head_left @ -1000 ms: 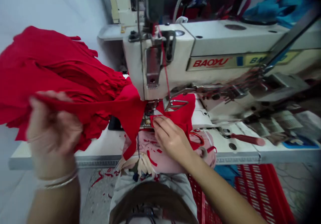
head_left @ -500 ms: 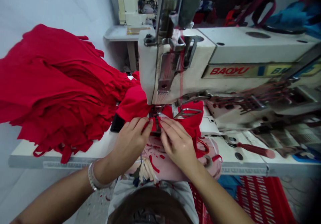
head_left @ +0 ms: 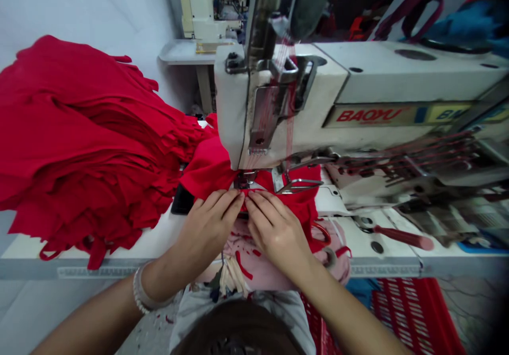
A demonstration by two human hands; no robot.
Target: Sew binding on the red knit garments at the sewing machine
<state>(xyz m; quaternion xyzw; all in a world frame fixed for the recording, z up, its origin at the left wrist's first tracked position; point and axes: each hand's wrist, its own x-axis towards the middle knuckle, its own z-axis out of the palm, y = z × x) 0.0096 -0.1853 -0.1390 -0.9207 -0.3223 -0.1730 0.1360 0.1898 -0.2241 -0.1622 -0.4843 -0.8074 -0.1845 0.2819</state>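
A white sewing machine (head_left: 358,95) marked BAOYU stands on the table, its presser foot (head_left: 247,180) down at the front. A red fabric piece (head_left: 207,166) lies under the foot. My left hand (head_left: 209,225) and my right hand (head_left: 274,230) meet fingertip to fingertip just in front of the foot, fingers pressed together on the red fabric's edge. A bracelet sits on my left wrist.
A tall stack of red cut pieces (head_left: 79,143) fills the table's left side. A red-handled tool (head_left: 397,236) lies at the right front. A red plastic crate (head_left: 397,312) stands below the table. Another sewing machine (head_left: 210,5) is behind. Pink cloth (head_left: 254,262) with red scraps hangs at the table edge.
My left hand came from the red stack on the left over to the presser foot. Both hands now press the fabric edge together; the camera view shifted slightly.
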